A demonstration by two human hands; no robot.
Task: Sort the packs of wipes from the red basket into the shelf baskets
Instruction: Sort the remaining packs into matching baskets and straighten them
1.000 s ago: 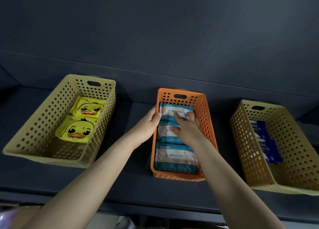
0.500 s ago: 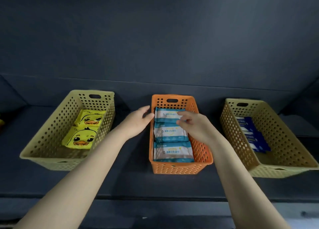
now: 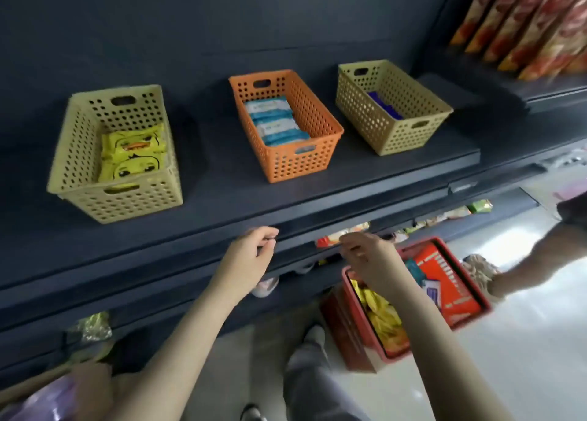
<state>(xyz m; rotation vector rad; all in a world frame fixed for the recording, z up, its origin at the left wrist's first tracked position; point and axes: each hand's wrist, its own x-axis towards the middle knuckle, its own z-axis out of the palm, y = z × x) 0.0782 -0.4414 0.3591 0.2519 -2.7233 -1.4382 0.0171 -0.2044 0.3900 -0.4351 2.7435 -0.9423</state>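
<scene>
Three perforated plastic baskets stand in a row on the dark shelf (image 3: 222, 204): a pale yellow one on the left (image 3: 79, 153) holding yellow duck-face packs (image 3: 133, 153), an orange one in the middle (image 3: 317, 141) with white-and-blue packs of wipes (image 3: 274, 120) laid front to back, and a second pale yellow one on the right (image 3: 413, 131) with dark blue packs (image 3: 384, 106). Below and to the right of the shelf edge, on the floor side, sits the red plastic shopping basket (image 3: 476, 296), its long axis running away from the person toward the upper right, with yellow packs (image 3: 381, 312) and a blue-and-white one (image 3: 433, 292) showing inside. The right hand (image 3: 371, 261) hangs directly over the near end of that basket, so it looks the likelier one to make the next pick; the left hand (image 3: 251, 258) is further off, in front of the shelf lip. Both hands are empty, fingers loosely curled inward, touching nothing. Someone else's arm (image 3: 540, 261) reaches in from the right, resting near the basket's far rim
</scene>
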